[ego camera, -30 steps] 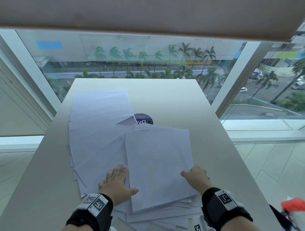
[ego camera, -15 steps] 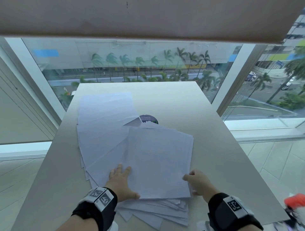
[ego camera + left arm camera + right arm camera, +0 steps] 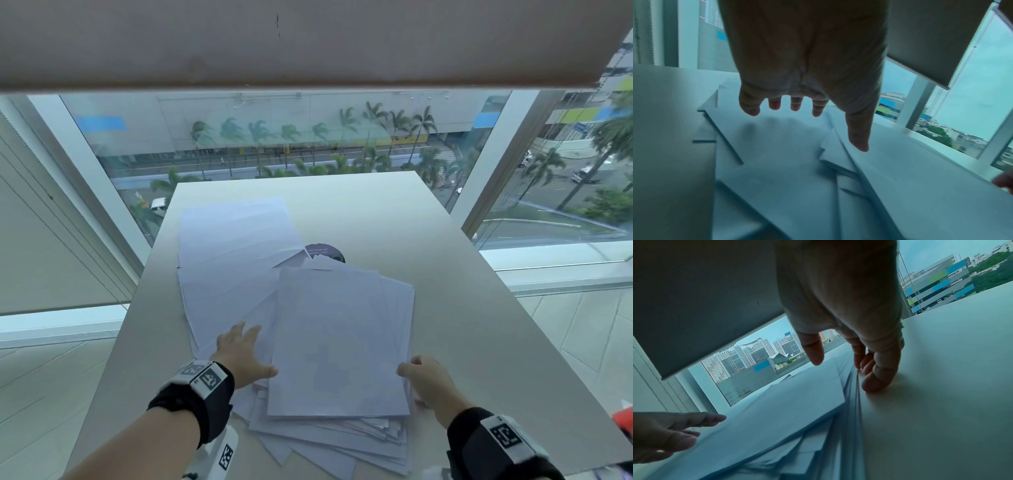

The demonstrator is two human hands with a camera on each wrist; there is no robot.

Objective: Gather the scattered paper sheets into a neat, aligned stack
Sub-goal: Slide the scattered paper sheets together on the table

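My left hand [image 3: 241, 359] lies flat, fingers spread, on white paper sheets [image 3: 339, 342] fanned leftward; my right hand [image 3: 428, 385] curls round their right edge, long axis near-to-far.

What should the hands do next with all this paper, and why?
Probably slide the left hand to the right, sweeping the fanned sheets under it toward the stack. The right hand cups the stack's right edge like a wall, but many sheets fan out to the left and far side and are not lined up.
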